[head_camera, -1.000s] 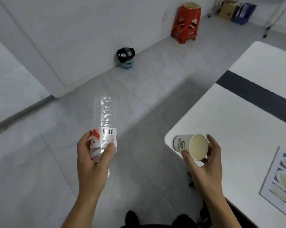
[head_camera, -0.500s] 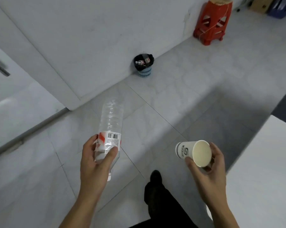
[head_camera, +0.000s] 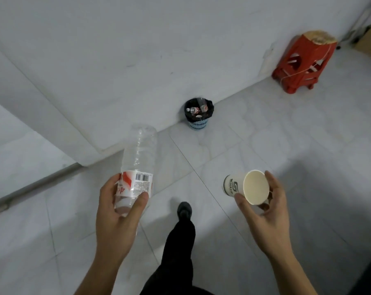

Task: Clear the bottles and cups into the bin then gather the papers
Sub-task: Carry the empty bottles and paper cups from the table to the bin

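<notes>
Head view: left hand [head_camera: 116, 218] grips bottle [head_camera: 137, 165], right hand [head_camera: 265, 216] grips cup [head_camera: 246, 187], bin [head_camera: 198, 113] beyond

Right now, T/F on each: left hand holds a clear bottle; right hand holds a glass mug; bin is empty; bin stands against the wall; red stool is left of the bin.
1. The left hand holds a clear plastic bottle. True.
2. The right hand holds a glass mug. False: it holds a paper cup.
3. The bin is empty. False: it already holds rubbish.
4. The bin stands by the wall. True.
5. The red stool is left of the bin. False: it stands to the right.
</notes>
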The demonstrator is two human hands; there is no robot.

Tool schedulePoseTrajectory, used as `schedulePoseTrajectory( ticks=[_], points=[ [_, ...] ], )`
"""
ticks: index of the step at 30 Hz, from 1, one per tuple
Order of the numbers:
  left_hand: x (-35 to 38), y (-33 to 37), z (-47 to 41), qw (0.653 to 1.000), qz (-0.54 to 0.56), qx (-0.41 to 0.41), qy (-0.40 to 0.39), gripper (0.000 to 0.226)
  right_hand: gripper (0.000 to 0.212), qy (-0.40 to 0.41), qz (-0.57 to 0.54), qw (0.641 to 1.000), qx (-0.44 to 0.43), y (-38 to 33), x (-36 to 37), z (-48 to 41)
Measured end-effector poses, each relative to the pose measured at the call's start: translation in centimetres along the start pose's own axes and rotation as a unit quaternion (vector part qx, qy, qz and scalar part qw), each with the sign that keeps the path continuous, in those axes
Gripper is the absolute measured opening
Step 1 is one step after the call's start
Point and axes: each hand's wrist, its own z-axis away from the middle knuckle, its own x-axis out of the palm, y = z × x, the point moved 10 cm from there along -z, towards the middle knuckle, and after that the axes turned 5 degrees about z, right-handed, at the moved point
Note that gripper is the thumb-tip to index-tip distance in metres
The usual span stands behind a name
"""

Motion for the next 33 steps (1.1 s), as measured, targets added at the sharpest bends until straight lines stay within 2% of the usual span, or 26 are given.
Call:
schedulePoseTrajectory(
  ticks=[6, 12, 17, 20, 26, 33],
  points=[
    [10.1, -0.8, -17.1, 1.000, 0.010, -0.023, -0.006, 0.055, 0.087, 0.015, 0.014, 0.999, 0.026, -0.8, 4.8, -18.1],
    [21.4, 6.1, -34.2, 0.998, -0.004, 0.014, -0.055, 0.057, 0.089, 0.056, 0.020, 0.998, -0.007, -7.2, 5.6, -35.1],
    [30.2, 7.5, -44.6, 0.996, -0.026, 0.022, -0.088, 0.057, 0.088, 0.082, 0.000, 0.996, 0.027, -6.3, 7.2, -46.5],
    [35.0, 5.5, -50.2, 0.996, -0.048, 0.003, -0.081, 0.055, 0.093, 0.063, 0.010, 0.997, 0.054, -4.1, 9.9, -53.8],
    [43.5, 1.9, -60.6, 0.990, -0.084, -0.080, -0.078, 0.054, 0.084, 0.002, 0.016, 0.997, 0.077, -2.3, 15.6, -70.0],
    [49.3, -3.2, -72.5, 0.981, -0.099, -0.161, -0.042, 0.056, 0.080, -0.081, 0.086, 0.990, 0.082, 0.8, 25.4, -86.8]
  ],
)
